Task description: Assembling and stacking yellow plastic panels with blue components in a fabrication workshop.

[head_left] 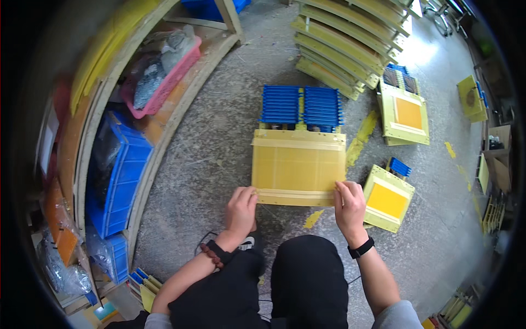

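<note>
1. Pinches the near left corner of a yellow panel [298, 164] with the left hand [240, 208], thumb and fingers closed together there.
2. Pinches the near right corner with the right hand [350, 205], likewise clamped on the panel and well apart from the left. Cannot tell whether the pale strip [296, 193] along the near edge is caught too.
3. Lies ahead of the knees [309, 268], above the concrete floor [186, 181], with blue slats [301, 107] just beyond the far edge.
4. To the right, two smaller yellow panels [387, 203]; beyond, a tall stack [350, 46].
5. To the left, a wooden shelf [213, 66] bearing a pink basket [174, 77] and blue bins [129, 175].
</note>
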Tool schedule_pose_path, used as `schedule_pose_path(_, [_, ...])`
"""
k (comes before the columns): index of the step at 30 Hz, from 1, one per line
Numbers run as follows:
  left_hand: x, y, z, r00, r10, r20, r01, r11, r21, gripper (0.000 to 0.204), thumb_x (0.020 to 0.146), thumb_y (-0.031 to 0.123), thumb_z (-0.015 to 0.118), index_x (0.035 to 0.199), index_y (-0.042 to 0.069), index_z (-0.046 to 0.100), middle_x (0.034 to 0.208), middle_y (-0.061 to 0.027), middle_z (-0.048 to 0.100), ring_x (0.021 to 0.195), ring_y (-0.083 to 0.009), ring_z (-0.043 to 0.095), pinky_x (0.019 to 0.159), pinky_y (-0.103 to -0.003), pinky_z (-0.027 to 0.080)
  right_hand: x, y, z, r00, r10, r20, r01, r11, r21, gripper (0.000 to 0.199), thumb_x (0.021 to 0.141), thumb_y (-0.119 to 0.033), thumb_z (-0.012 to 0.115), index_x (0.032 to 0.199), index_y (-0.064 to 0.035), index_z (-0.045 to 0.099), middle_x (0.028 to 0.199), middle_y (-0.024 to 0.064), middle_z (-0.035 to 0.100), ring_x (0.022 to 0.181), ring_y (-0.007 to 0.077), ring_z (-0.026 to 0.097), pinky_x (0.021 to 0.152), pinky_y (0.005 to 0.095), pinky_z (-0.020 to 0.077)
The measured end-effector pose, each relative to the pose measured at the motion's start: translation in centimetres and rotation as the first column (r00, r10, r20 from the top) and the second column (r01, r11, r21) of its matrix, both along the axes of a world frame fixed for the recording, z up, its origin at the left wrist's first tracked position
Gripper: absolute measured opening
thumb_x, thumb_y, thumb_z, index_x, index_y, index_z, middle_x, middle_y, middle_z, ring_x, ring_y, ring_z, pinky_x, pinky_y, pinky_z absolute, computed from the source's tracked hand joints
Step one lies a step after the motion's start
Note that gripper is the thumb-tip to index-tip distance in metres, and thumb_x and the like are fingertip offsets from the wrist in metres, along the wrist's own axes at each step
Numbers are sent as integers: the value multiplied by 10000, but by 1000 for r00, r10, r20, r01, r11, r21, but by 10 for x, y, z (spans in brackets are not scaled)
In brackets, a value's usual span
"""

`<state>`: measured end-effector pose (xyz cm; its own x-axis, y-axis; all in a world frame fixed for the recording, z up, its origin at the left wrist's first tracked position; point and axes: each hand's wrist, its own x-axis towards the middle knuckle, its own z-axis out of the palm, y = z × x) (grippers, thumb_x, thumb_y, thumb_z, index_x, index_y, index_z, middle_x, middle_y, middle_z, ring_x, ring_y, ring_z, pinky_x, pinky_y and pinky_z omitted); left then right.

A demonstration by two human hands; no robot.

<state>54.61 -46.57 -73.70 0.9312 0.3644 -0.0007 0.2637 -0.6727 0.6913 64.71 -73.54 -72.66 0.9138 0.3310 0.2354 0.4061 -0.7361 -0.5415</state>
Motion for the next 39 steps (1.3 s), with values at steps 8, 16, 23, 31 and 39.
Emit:
schedule_pose_path(8, [2, 9, -5, 995, -42, -91, 30, 990, -135, 116, 870, 36, 611, 983, 12, 625, 974, -147, 607, 870, -370, 625, 733, -426, 510, -8, -21, -4, 997, 20, -68, -19, 1000, 12, 175, 814, -39, 697, 986, -13, 677, 921, 119, 630, 848, 295, 620, 714, 396, 515])
schedule_pose_path(16, [4, 1, 2, 993, -95, -70, 99, 993, 61, 86, 879, 82, 616, 940, 22, 603, 966, -133, 570, 885, -354, 599, 748, -436, 491, -11, -18, -2, 1000, -12, -20, 9, 984, -176, 166, 811, -81, 685, 971, -44, 654, 943, 98, 597, 920, 289, 573, 796, 412, 454])
schedule_pose_path(23, [8, 5, -7, 977, -202, -69, 213, 903, 374, 118, 875, 151, 628, 877, 42, 582, 942, -105, 564, 919, -297, 553, 801, -424, 416, -12, -9, 10, 998, 19, 57, -8, 980, -198, 207, 800, -78, 687, 999, -34, 649, 1031, 120, 598, 1011, 316, 563, 869, 414, 436])
schedule_pose_path(31, [60, -15, 94, 733, -560, -385, 462, 826, -322, 171, 955, 197, 575, 938, 32, 615, 920, -118, 590, 897, -213, 572, 785, -363, 438, -4, 51, 37, 928, 355, -116, -316, 912, 263, 364, 785, -55, 677, 1139, -8, 608, 1077, 163, 610, 1064, 385, 563, 944, 452, 473])
schedule_pose_path(39, [92, 68, 38, 962, -253, -105, 229, 953, -199, 392, 980, 290, 581, 1187, -43, 583, 1076, -172, 633, 905, -212, 642, 799, -339, 507, 31, -56, 116, 769, -72, -635, 585, 477, 656, 311, 1050, -324, 450, 1046, -59, 613, 601, -104, 337, 458, -3, 260, 401, 179, 178])
